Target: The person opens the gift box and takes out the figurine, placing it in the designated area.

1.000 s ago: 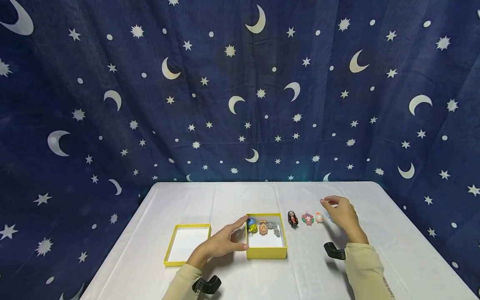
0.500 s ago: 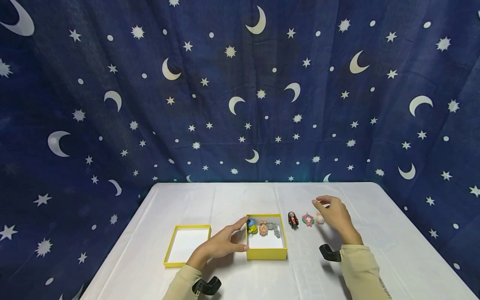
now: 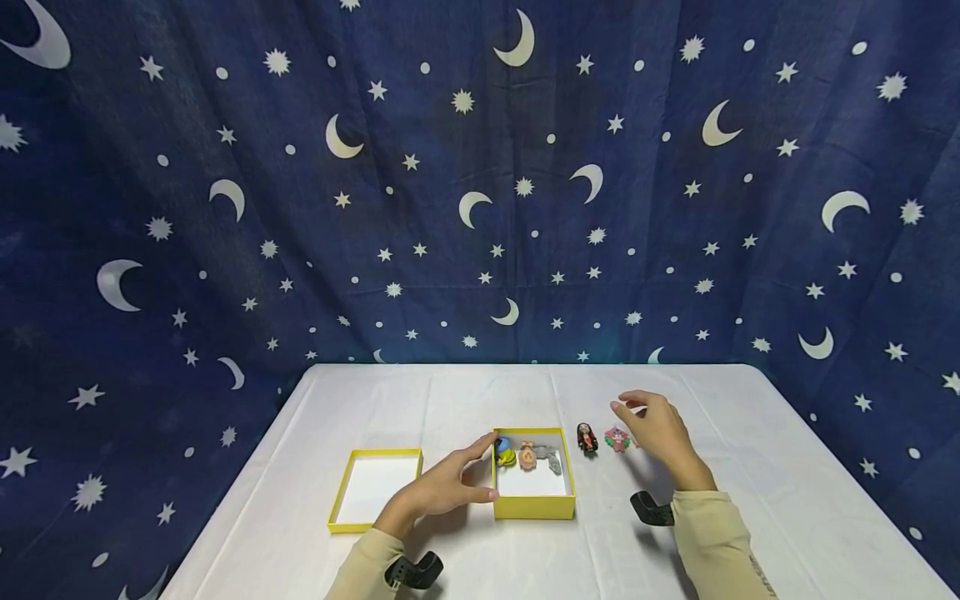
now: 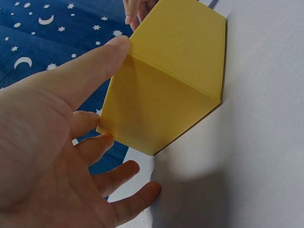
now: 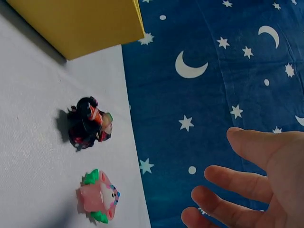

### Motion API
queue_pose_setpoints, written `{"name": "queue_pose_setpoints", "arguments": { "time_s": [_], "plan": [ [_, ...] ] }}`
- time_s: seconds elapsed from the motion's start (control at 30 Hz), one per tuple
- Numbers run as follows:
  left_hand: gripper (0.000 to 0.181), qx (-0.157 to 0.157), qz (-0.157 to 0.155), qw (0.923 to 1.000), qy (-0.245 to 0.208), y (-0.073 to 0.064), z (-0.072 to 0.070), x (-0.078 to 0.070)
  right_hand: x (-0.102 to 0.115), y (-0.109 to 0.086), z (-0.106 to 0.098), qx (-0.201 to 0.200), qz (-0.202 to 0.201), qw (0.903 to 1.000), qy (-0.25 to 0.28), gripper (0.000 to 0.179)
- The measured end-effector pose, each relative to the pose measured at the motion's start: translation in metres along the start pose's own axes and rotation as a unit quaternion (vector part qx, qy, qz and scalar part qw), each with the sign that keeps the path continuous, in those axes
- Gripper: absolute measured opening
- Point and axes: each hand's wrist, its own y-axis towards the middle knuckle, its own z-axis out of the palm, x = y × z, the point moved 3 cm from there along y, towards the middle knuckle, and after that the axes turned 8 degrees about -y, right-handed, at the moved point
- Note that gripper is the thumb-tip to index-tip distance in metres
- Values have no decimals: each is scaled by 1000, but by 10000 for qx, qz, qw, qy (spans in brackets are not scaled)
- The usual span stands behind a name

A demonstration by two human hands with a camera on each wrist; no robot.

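Note:
A yellow open box (image 3: 534, 508) with white inside stands mid-table, a blue-yellow figure (image 3: 505, 453), a peach figure (image 3: 528, 456) and a grey figure (image 3: 551, 457) along its back. Spread across its left side, my left hand (image 3: 438, 485) touches one corner with the thumb and another with the fingertips. My right hand (image 3: 662, 433) hovers beyond the box's right side, fingers loosely bent and apart, holding nothing. Near it are a black-haired figurine (image 3: 587, 439) and a pink figure with green parts (image 5: 97, 197). The white-orange figure beyond is mostly hidden behind the right hand.
The shallow yellow lid (image 3: 375, 528) lies inside-up left of the box, close to my left forearm. A white cloth covers the table (image 3: 360, 408). A dark blue curtain (image 3: 420, 308) with moons and stars hangs behind it.
My right hand has moved left, from over the row's far end toward the pink figure, and now mostly covers the white-orange one. The left hand and box have stayed in place.

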Motion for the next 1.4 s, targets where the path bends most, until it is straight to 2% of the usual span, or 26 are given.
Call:
{"name": "queue_pose_setpoints", "arguments": {
  "time_s": [0.33,0.73,1.0,1.4],
  "plan": [
    [87,-21,5,10000,31,1,-1,1,21,-3,10,185,-261,9995,-14,40],
    [88,10,15,10000,-24,1,-1,0,51,-12,33,407,-463,9980,-151,36],
    [88,-8,-12,10000,-9,1,-1,-1,62,-17,43,208,-898,9957,-66,34],
    [89,1,-73,10000,11,1,-1,-1,77,-25,58,443,-1691,9846,-18,31]
  ]
}}
